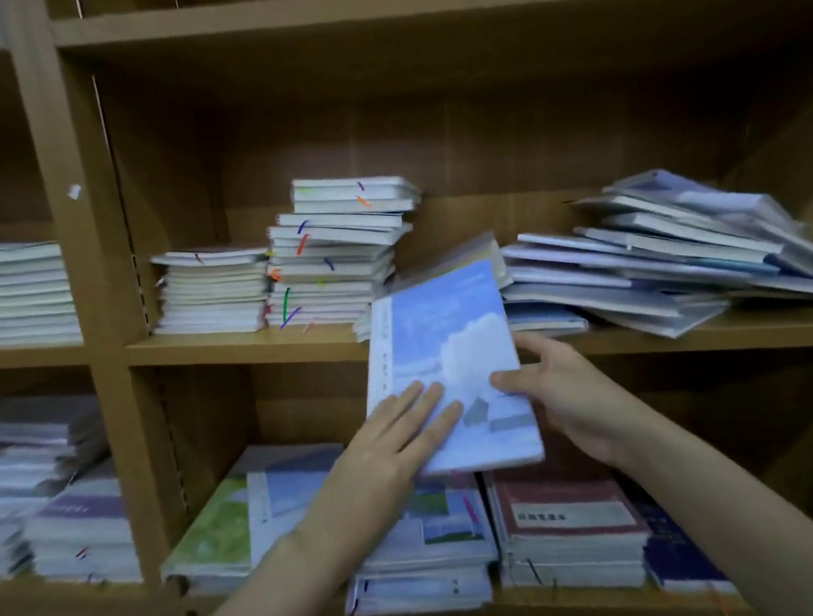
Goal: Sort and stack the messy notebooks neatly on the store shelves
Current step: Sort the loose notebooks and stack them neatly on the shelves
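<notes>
Forearms: both reach up from the bottom edge toward a wooden shelf unit (103, 309).
Left hand (393, 439): fingers (419, 399) straight and close together, laid flat on the lower left of a blue notebook's cover.
Right hand (561, 392): thumb on the cover near the right edge, remaining fingers curled behind it, gripping the notebook.
Blue notebook (449, 353): held in front of the middle shelf board; long axis runs away from the camera, far end tilted up and slightly right; cover with sky and cloud faces the camera; image blurred.
Middle shelf, left: two upright stacks (290, 270) of notebooks side by side, page edges outward, coloured ribbons hanging out.
Middle shelf, right: loose pile (665, 255) of notebooks, slanted and overlapping, leaning down to the left.
Lower shelf: flat stacks, including a green-covered one (212, 529) and a red-covered one (566, 511).
Left bay: further flat stacks (11, 294) on two levels.
</notes>
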Demonstrator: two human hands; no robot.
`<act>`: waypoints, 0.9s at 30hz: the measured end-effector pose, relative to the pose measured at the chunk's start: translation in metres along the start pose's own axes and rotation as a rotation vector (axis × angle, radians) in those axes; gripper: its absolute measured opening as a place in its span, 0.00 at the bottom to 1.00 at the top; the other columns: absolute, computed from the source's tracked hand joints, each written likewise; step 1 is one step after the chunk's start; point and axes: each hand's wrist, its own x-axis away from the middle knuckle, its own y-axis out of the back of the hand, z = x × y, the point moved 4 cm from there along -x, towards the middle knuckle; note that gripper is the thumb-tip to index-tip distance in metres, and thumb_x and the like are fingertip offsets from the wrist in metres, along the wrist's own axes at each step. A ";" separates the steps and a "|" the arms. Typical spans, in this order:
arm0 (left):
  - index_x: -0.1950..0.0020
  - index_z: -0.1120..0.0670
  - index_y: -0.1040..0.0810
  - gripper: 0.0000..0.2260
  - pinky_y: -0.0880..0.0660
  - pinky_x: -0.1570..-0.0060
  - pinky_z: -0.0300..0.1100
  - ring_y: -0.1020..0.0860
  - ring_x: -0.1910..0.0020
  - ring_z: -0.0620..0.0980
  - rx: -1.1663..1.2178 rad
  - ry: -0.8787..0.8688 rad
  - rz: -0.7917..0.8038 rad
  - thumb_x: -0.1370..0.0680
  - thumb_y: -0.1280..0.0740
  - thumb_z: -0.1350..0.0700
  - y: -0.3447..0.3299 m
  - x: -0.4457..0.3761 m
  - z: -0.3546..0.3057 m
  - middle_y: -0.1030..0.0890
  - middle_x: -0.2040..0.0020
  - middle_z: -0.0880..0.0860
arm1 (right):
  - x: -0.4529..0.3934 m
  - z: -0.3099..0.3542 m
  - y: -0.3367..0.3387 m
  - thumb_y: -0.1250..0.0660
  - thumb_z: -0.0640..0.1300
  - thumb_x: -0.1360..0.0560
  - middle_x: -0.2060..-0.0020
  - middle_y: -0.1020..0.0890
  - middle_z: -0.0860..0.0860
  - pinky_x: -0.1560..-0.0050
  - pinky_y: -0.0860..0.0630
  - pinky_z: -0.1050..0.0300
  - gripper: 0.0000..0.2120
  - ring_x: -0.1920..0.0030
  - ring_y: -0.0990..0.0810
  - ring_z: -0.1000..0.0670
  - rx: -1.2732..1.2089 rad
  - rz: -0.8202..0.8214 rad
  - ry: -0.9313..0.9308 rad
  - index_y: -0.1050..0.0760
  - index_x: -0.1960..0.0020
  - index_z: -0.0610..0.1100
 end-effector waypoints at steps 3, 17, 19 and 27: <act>0.27 0.34 0.61 0.34 0.56 0.30 0.56 0.62 0.25 0.43 0.087 0.135 0.298 0.28 0.49 0.29 -0.004 0.005 0.011 0.61 0.24 0.40 | 0.007 -0.021 -0.002 0.36 0.33 0.24 0.54 0.17 0.41 0.59 0.21 0.49 0.15 0.57 0.18 0.43 -0.002 -0.155 0.024 0.29 0.38 0.41; 0.41 0.55 0.26 0.11 0.20 0.57 0.43 0.18 0.59 0.50 1.289 1.104 0.231 0.23 0.35 0.62 -0.043 0.061 0.030 0.16 0.57 0.52 | 0.018 -0.095 0.021 0.37 0.32 0.23 0.61 0.16 0.50 0.62 0.23 0.59 0.10 0.63 0.17 0.52 0.379 0.000 0.020 0.26 0.44 0.42; 0.41 0.57 0.28 0.12 0.20 0.64 0.41 0.17 0.64 0.50 1.370 1.301 0.173 0.23 0.35 0.65 -0.055 0.090 0.033 0.17 0.59 0.55 | 0.003 -0.134 0.002 0.37 0.32 0.23 0.62 0.17 0.47 0.68 0.24 0.61 0.09 0.67 0.19 0.52 0.296 -0.075 -0.127 0.26 0.44 0.39; 0.28 0.61 0.37 0.22 0.28 0.53 0.48 0.24 0.54 0.56 0.821 1.544 0.039 0.21 0.37 0.60 -0.070 0.165 0.119 0.23 0.54 0.58 | -0.074 -0.187 -0.116 0.36 0.34 0.23 0.45 0.21 0.40 0.51 0.23 0.50 0.14 0.50 0.21 0.43 0.068 -0.011 -0.317 0.29 0.38 0.36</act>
